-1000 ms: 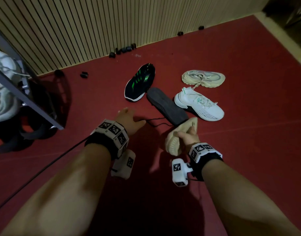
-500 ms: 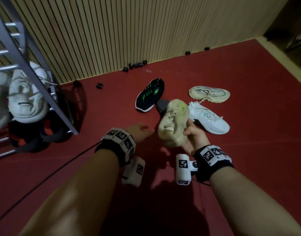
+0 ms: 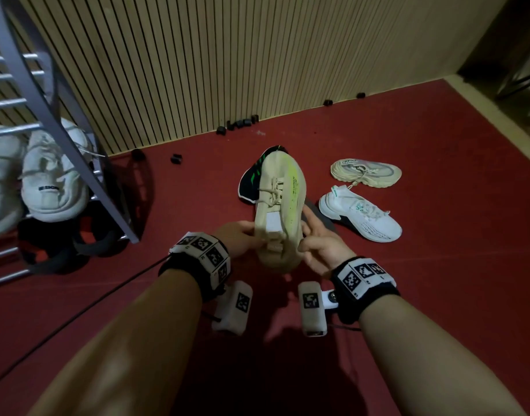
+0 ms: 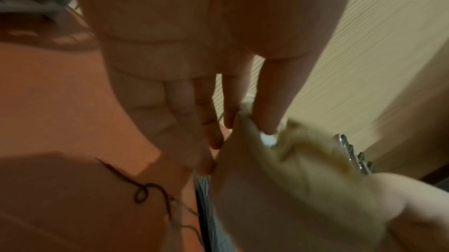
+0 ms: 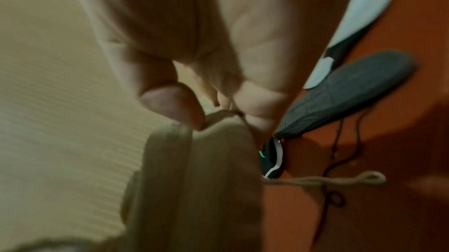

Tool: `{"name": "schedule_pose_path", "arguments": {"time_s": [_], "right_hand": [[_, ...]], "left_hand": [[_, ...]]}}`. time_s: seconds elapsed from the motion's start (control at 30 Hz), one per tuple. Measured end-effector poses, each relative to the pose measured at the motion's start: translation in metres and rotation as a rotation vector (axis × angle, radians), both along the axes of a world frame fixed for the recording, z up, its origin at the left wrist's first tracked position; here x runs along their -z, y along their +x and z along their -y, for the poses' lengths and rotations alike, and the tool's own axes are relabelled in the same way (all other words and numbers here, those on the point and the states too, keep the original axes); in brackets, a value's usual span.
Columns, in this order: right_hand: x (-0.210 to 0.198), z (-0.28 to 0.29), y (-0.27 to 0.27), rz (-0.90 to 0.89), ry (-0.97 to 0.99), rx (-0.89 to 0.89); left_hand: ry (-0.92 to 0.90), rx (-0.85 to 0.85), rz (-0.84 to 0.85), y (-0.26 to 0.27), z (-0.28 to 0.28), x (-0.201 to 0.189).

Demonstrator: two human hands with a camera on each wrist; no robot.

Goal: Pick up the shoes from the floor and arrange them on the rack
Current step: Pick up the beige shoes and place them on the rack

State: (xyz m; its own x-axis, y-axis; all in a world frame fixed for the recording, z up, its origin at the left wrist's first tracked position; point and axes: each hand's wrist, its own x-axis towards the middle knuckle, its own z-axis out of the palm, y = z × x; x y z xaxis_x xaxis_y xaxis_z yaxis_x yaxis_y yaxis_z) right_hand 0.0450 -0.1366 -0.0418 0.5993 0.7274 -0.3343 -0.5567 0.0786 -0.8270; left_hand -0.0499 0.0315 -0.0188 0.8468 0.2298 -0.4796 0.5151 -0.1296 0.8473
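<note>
Since half a second ago the beige shoe (image 3: pixel 280 210) has swung upright between both hands, toe now pointing to the top of the frame, and the left hand (image 3: pixel 239 238), which was free then, has come onto it. It hangs in the air at the centre of the head view, above the red floor (image 3: pixel 437 295), probably held by two hands so it can be squared up before going to the rack (image 3: pixel 33 94) in the upper left. The left wrist view shows the left fingers (image 4: pixel 267 102) fairly straight, tips pressing the shoe's collar edge; it is blurred, so a true pinch cannot be confirmed. The right hand (image 3: pixel 320 244) supports the other side, its thumb and fingers (image 5: pixel 170 102) pinching the fabric edge near the heel. Three shoes lie on the floor behind: a black and green shoe (image 3: pixel 248 187) partly hidden by the held one, a cream shoe (image 3: pixel 365 172) and a white shoe (image 3: pixel 362 217) at centre right, beside a dark insole (image 5: pixel 345 91). White shoes (image 3: pixel 54 181) already sit on the rack.
</note>
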Motion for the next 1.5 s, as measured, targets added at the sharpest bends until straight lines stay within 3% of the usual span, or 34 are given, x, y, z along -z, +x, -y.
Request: {"name": "schedule_pose_path", "arguments": {"time_s": [0.13,0.2,0.4,0.53,0.7,0.8,0.9,1.03,1.1,1.27,1.37,1.5], "right_hand": [[0.0,0.0,0.001,0.269,-0.278,-0.178],[0.004,0.002,0.001,0.317,-0.34,-0.215],[0.001,-0.01,0.002,0.235,-0.416,-0.106],[-0.005,-0.022,-0.003,0.285,-0.396,-0.053],[-0.009,-0.039,-0.009,0.392,-0.357,-0.175],[-0.015,-0.052,-0.019,0.503,-0.353,-0.239],[-0.016,-0.075,-0.033,0.577,-0.347,-0.302],[-0.008,-0.105,-0.081,0.503,-0.292,-0.422],[-0.011,-0.112,-0.095,0.506,-0.347,-0.464],[-0.025,-0.158,-0.158,0.746,-0.418,-0.658],[-0.027,-0.183,-0.198,0.842,-0.522,-0.589],[-0.026,-0.205,-0.259,0.787,-0.601,-0.473]], "left_hand": [[0.01,0.017,0.008,-0.003,-0.004,0.007],[-0.018,0.007,0.018,-0.005,-0.008,0.011],[-0.113,-0.006,0.042,-0.006,-0.007,0.014],[-0.082,0.02,0.095,-0.012,-0.011,0.008],[0.051,0.052,0.123,-0.027,-0.02,0.001],[0.001,-0.126,0.062,-0.051,-0.025,-0.003],[0.126,-0.24,0.006,-0.082,-0.035,-0.023],[0.259,-0.473,-0.079,-0.15,-0.056,-0.043],[0.323,-0.508,-0.124,-0.172,-0.062,-0.047],[0.433,-0.546,-0.131,-0.256,-0.081,-0.039],[0.447,-0.574,-0.108,-0.307,-0.098,-0.023],[0.423,-0.575,-0.172,-0.392,-0.12,-0.008]]}}
